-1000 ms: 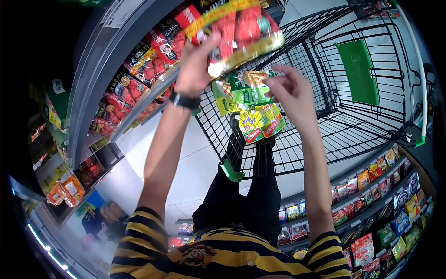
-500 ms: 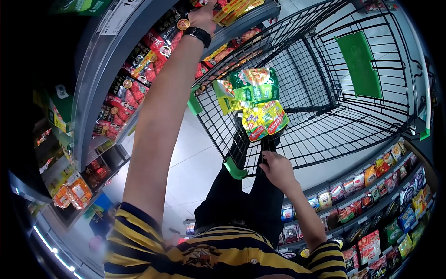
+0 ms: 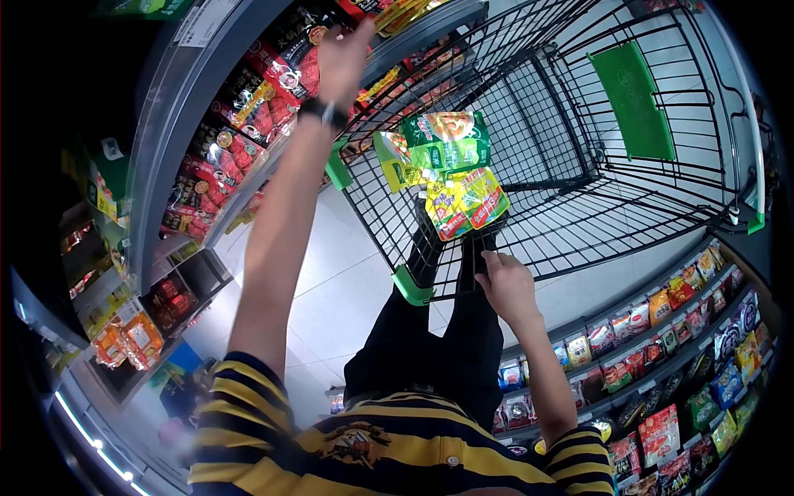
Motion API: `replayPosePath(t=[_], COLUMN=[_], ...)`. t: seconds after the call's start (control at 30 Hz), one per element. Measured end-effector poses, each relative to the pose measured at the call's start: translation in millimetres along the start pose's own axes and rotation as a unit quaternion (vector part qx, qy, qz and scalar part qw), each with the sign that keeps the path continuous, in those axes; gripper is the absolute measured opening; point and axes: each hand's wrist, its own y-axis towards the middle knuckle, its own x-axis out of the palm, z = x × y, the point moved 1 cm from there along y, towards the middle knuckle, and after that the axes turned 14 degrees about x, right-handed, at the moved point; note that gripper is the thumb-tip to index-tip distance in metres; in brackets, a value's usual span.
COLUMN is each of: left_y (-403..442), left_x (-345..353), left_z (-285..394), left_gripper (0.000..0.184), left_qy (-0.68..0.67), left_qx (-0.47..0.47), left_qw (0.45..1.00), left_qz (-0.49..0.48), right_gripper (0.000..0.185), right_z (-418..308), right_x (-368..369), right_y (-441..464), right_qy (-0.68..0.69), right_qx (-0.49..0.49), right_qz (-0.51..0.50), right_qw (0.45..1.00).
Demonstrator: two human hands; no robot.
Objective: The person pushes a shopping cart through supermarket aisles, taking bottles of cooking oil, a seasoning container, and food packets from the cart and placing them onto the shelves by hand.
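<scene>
My left hand (image 3: 343, 64), with a dark watch on its wrist, is raised in front of the shelf of red and black food packets (image 3: 289, 74). Its fingers are slightly blurred but look apart, with nothing visible in them. Close to its fingertips lie yellow packets (image 3: 405, 15). My right hand (image 3: 508, 288) is curled at the near rim of the black wire shopping cart (image 3: 571, 266), seemingly gripping it. Inside the cart lie a green pouch (image 3: 451, 142), a yellow-green packet (image 3: 395, 164) and yellow packets with red print (image 3: 465, 202).
The grey shelf edge (image 3: 157, 157) curves along the left. On the right, a lower shelf holds several rows of snack bags (image 3: 637, 331). Orange packs (image 3: 128, 339) sit at the lower left. Pale floor tiles (image 3: 331, 273) show beneath the cart.
My left hand has drawn back from the yellow packets on the shelf, leftward and down. The cart and my right hand have shifted slightly upward in view.
</scene>
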Motion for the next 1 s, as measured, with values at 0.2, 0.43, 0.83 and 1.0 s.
replayPosePath(t=[0.2, 0.43, 0.83, 1.0], left_y=[-112, -31, 50, 49], left_x=[-28, 1, 50, 47], left_z=[-20, -5, -42, -37], left_gripper=[0.047, 0.051, 0.131, 0.132], left_qy=[0.259, 0.323, 0.32, 0.299], left_qx=[0.199, 0.293, 0.051, 0.049], left_qw=[0.941, 0.9, 0.945, 0.951], left_qz=[-0.089, -0.02, -0.046, -0.065], right_gripper=[0.032, 0.025, 0.046, 0.08], right_z=[0, -2, -115, -150], right_x=[4, 3, -154, -183], right_y=[-3, 6, 257, 351], right_qy=[-0.018, 0.008, 0.073, 0.012], right_qx=[-0.017, 0.002, -0.169, -0.074], right_qz=[0.009, -0.044, 0.247, 0.233], right_qw=[1.0, 0.999, 0.951, 0.97])
